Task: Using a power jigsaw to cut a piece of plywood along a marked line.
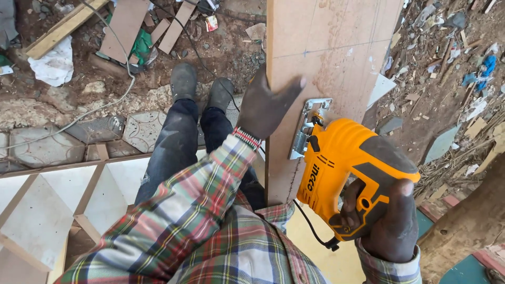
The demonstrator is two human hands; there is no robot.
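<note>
A long brown fibreboard panel [326,52] runs away from me, marked with thin pencil lines. My left hand [265,105] lies flat on its left edge, fingers spread, thumb pointing right across the board. My right hand [386,223] grips the handle of an orange jigsaw [350,165]. The saw's metal base plate [310,126] rests on the board, just right of my left hand. A black cord hangs from the saw's rear. My plaid sleeves, dark trousers and grey shoes [202,87] show below and left of the board.
A white wooden shelf frame [58,210] with slanted dividers lies at lower left. Bare dirt with board offcuts [126,26], a plank, white plastic and a grey cable [100,105] lies beyond. Wood scraps and litter [452,63] cover the ground at right.
</note>
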